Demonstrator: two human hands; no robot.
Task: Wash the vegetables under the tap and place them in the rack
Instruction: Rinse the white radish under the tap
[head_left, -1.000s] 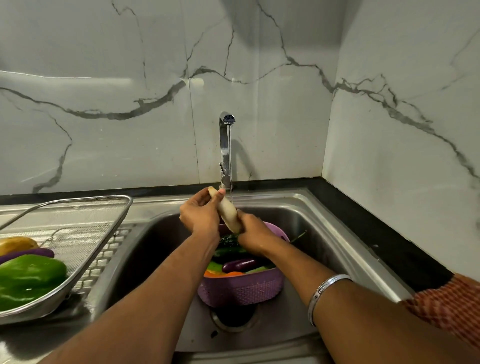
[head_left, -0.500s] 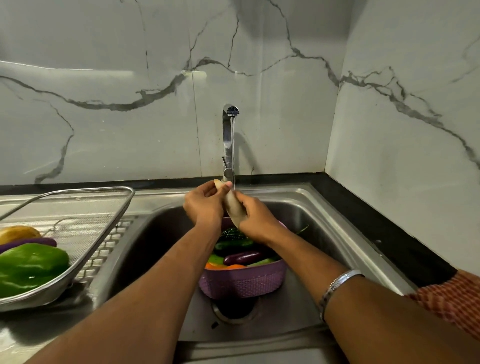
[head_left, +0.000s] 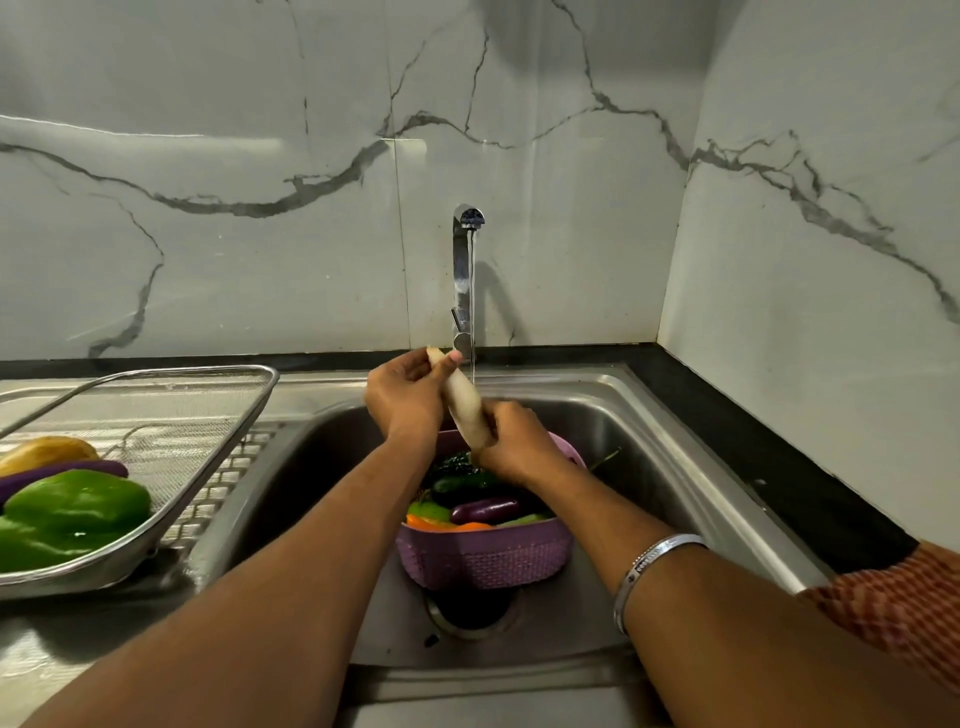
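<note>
Both hands grip a white radish under the tap's stream: left hand curls round its upper end, right hand round its lower. Beneath them a purple basket of vegetables sits in the sink; the wire rack on the sink's left edge holds a green pepper

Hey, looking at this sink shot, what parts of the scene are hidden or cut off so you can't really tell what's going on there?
Only the head view exists.
- White vegetable: lower end hidden inside the right hand; the left hand covers part of the top.
- Purple basket: the hands and forearms hide much of its contents.
- Rack: cut off by the left edge, so the green pepper shows only partly.
- Drain: partly behind the basket.
</note>
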